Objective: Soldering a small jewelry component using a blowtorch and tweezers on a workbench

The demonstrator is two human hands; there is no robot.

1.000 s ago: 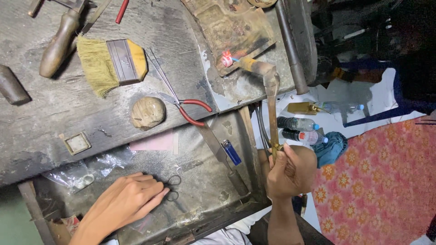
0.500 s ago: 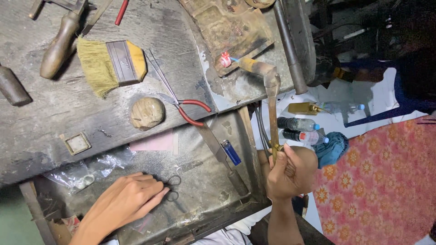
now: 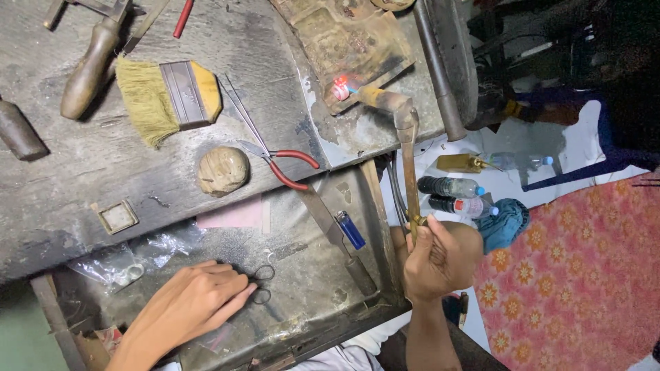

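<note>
My left hand lies flat in the open metal drawer, fingers loose on small black scissors with bare drawer floor around. My right hand grips the brass torch past the drawer's edge, flame on a glowing piece atop the bench.

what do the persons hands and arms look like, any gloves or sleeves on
Both are bare. The left hand wears no glove, and no ring or watch shows; its forearm is uncovered to the frame's lower edge. The right hand is likewise ungloved, with no wristband and a bare forearm running down out of view. No sleeve shows on either arm.
</note>
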